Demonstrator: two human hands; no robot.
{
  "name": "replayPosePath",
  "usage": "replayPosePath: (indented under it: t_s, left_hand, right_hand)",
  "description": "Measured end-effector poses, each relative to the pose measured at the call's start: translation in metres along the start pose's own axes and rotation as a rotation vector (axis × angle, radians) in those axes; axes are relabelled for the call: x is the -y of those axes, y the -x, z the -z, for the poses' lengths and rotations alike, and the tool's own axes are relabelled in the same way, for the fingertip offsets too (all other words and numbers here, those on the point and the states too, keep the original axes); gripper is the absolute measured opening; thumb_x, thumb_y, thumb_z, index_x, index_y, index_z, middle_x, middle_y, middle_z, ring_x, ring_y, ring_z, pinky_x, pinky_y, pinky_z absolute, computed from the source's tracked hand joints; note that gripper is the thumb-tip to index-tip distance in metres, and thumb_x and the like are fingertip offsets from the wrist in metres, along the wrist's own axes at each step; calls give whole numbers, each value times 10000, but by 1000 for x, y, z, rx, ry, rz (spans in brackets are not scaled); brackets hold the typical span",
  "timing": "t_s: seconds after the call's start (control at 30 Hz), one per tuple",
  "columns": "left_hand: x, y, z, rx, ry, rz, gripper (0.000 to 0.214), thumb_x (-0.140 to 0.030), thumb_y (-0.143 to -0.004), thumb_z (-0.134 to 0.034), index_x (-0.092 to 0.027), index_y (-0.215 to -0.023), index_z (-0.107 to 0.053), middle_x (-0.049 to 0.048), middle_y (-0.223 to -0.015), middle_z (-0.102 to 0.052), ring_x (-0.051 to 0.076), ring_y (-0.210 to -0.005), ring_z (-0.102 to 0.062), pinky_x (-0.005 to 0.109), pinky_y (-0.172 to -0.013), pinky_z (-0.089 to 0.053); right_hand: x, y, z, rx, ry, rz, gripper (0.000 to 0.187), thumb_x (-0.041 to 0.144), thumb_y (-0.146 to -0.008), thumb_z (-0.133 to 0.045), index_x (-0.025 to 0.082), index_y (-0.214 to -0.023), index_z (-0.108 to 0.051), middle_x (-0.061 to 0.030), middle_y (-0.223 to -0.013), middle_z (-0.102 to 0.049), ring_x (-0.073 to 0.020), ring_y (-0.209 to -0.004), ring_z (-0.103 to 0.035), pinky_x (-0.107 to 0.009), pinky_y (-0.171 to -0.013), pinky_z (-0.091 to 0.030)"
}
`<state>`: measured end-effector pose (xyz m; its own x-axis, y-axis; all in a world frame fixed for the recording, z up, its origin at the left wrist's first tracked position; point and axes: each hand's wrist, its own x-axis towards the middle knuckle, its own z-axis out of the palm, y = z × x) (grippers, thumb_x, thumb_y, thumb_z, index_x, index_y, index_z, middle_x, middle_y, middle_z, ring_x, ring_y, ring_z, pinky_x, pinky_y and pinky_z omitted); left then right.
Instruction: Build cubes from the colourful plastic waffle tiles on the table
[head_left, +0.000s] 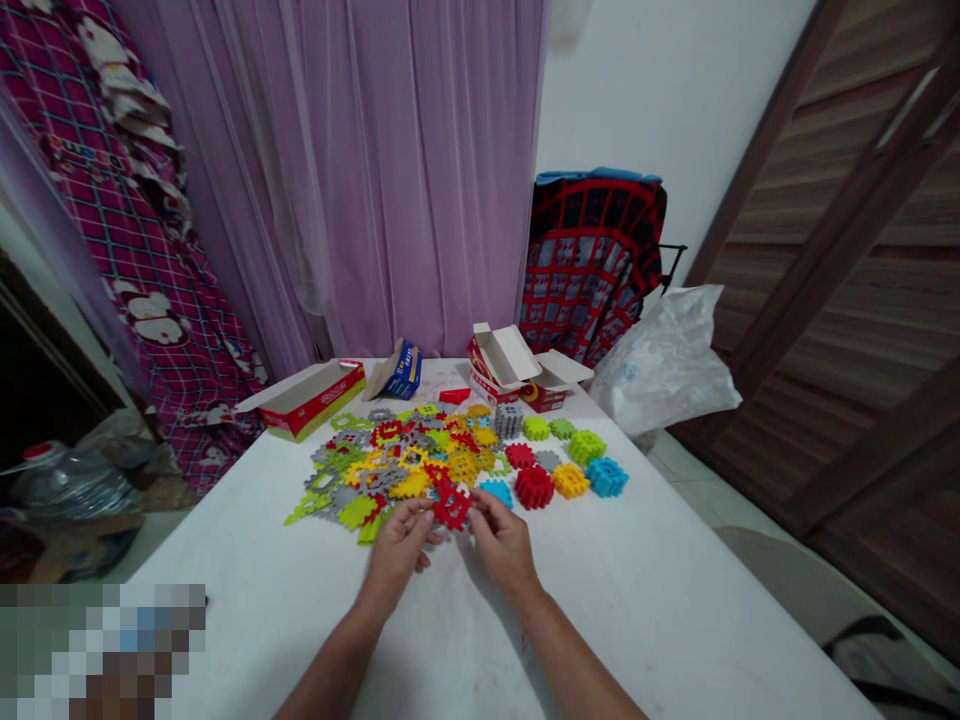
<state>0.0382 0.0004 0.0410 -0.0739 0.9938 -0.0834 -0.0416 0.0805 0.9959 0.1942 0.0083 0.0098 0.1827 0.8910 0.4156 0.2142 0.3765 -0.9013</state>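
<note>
Between my two hands is a red interlocking plastic tile (453,506) with notched edges and cut-out windows. My left hand (401,545) pinches its left edge between thumb and fingers. On the opposite edge, my right hand (502,540) has a similar pinch. Just beyond lies a loose heap of notched tiles (411,484) in yellow, grey, green and red. To the right of the heap, tiles are grouped by colour: a thick red stack (534,487), a yellow stack (571,481), a blue stack (607,477), a green stack (586,446) and a grey stack (508,420).
The white table (637,600) carries opened boxes along its far edge: a red-green box (315,402), a blue box (405,370) and a red-white box (495,380). A plastic bag (667,360) bulges beside the right edge. A purple curtain (420,180) hangs behind.
</note>
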Motion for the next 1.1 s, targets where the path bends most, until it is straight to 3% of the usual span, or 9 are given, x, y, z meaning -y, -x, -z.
replayPosePath:
  t_s: [0.17,0.4,0.53,0.63,0.73,0.87,0.97,1.1]
  left_hand:
    - [0,-1,2,4,19,19,522,-521,-641,-696,-159,-1014,-643,0,-604,-662,150,-546,-637,182,-366,-392]
    - [-1,-10,-1,-77,91,8,471,-509,-637,-698,-175,-969,-668,-16,-682,-632,105,-561,-573,171,-399,-416]
    - [-3,-12,-7,21,104,12,544,-456,-649,-711,-199,-1122,-636,-30,-738,-608,82,-546,-529,179,-432,-426]
    - [-7,-18,-7,87,52,-4,558,-453,-666,-698,-186,-1152,-633,-56,-675,-561,52,-464,-449,175,-416,-360]
    - [-12,-25,-4,155,-15,-32,620,-467,-663,-698,-172,-1199,-600,-76,-631,-537,48,-431,-403,180,-403,-315]
    - [-19,-28,-3,221,-56,-24,661,-453,-645,-720,-164,-1215,-551,-50,-696,-603,70,-461,-458,185,-397,-307]
    - [-21,-27,-4,237,-67,-24,591,-431,-660,-716,-177,-1169,-558,-34,-724,-633,84,-501,-524,183,-422,-323]
    - [-21,-28,-8,247,-84,-19,591,-433,-673,-698,-169,-1177,-540,-46,-691,-619,80,-489,-526,177,-418,-321]
  right_hand:
    - [3,0,2,7,-3,-4,315,335,-814,-579,165,-1046,-706,-45,-796,-715,-137,-625,-621,-241,-591,-515]
    - [11,5,-6,54,31,-54,172,308,-737,-644,187,-857,-664,5,-678,-679,-116,-520,-559,-224,-513,-471]
    - [15,7,-7,18,101,-26,134,318,-748,-650,192,-793,-644,17,-624,-660,-117,-506,-560,-221,-508,-466]
    - [17,3,2,82,192,66,131,315,-801,-609,202,-757,-656,9,-633,-665,-127,-547,-591,-235,-569,-494]
    - [17,-5,16,87,310,229,173,311,-792,-637,200,-915,-684,-46,-856,-704,-169,-747,-650,-295,-729,-537]
    - [16,-12,30,121,460,404,573,324,-711,-732,215,-1253,-584,-112,-1222,-601,-251,-1120,-572,-399,-954,-492]
    - [15,-11,33,186,523,440,579,329,-699,-744,231,-1250,-592,-99,-1200,-598,-248,-1096,-575,-394,-937,-502]
    - [19,-7,27,149,564,458,496,344,-717,-725,221,-1187,-627,-94,-1130,-625,-238,-1033,-590,-382,-899,-509]
